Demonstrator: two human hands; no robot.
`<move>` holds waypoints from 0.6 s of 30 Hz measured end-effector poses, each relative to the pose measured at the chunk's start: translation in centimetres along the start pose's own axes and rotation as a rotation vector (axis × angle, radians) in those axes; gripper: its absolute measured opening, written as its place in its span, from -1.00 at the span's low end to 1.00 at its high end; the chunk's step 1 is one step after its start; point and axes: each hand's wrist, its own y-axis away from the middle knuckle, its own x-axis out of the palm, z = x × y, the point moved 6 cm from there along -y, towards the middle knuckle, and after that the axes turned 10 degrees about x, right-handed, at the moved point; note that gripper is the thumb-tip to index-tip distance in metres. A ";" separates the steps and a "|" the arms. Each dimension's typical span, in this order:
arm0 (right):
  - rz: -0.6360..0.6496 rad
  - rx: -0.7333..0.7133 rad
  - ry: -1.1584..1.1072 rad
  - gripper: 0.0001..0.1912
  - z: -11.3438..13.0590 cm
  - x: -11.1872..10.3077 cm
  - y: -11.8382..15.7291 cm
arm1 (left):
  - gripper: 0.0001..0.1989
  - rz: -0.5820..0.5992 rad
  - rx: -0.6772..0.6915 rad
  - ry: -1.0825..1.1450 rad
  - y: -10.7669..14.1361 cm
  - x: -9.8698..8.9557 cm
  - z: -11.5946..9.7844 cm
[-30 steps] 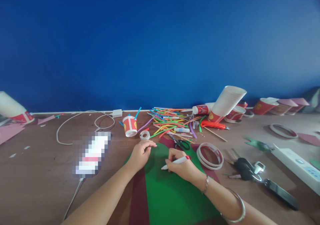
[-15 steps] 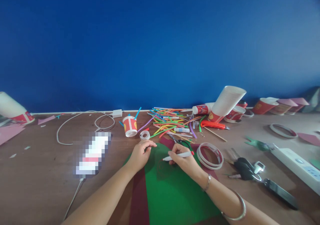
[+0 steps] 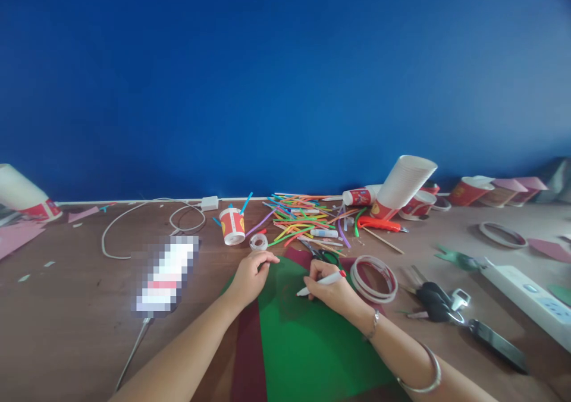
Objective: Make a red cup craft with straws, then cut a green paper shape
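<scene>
A white marker with a red end (image 3: 329,278) is pinched in my right hand (image 3: 329,286), its tip low over a sheet of green paper (image 3: 312,342). Whether the tip touches the paper I cannot tell. My left hand (image 3: 250,276) rests on the upper left of that sheet, fingers stretched out and holding nothing. Dark red paper (image 3: 248,354) shows from beneath the green. Beyond my right hand lie scissors (image 3: 328,256), partly hidden by the hand. A few faint marks seem to be on the green paper between my hands.
Colourful sticks (image 3: 298,217) lie heaped near the blue wall. Tape rolls (image 3: 373,278), keys (image 3: 435,301) and a power strip (image 3: 530,295) are on the right. A phone (image 3: 167,277) on a cable lies left. A paper cup (image 3: 232,226) and stacked cups (image 3: 404,185) stand behind.
My right hand has shifted the marker tip slightly right and down over the green paper. My left hand has stayed in place.
</scene>
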 end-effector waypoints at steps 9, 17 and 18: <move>-0.032 0.006 0.048 -0.82 0.1 0.1 0.1 | -0.72 0.001 0.010 0.003 0.1 0.1 0.3; -0.071 -0.006 0.035 -0.82 0.1 -0.1 0.0 | -0.73 0.002 -0.009 -0.012 0.1 0.0 0.2; -0.079 -0.010 0.037 -0.83 0.1 -0.1 0.1 | -0.73 0.002 -0.015 -0.018 0.1 0.0 0.2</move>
